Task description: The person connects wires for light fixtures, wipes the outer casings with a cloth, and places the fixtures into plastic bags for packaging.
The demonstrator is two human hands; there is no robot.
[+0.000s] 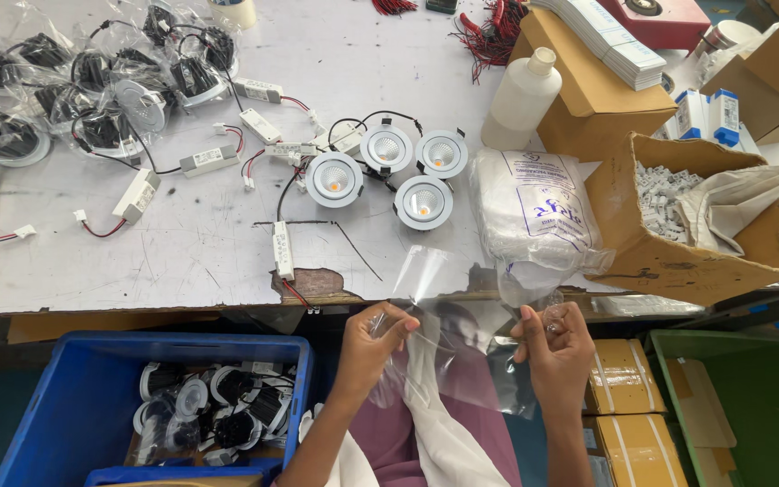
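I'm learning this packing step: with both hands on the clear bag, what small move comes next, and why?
Probably pull the clear plastic bag open at its mouth: the left hand and right hand pinch its top corners, it looks empty, and four white downlights lie unbagged on the table.

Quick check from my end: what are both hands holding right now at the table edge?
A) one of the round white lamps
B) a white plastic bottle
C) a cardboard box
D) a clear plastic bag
D: the left hand and right hand each pinch a side of a clear plastic bag, while the round lamps, bottle and cardboard box sit untouched on the table.
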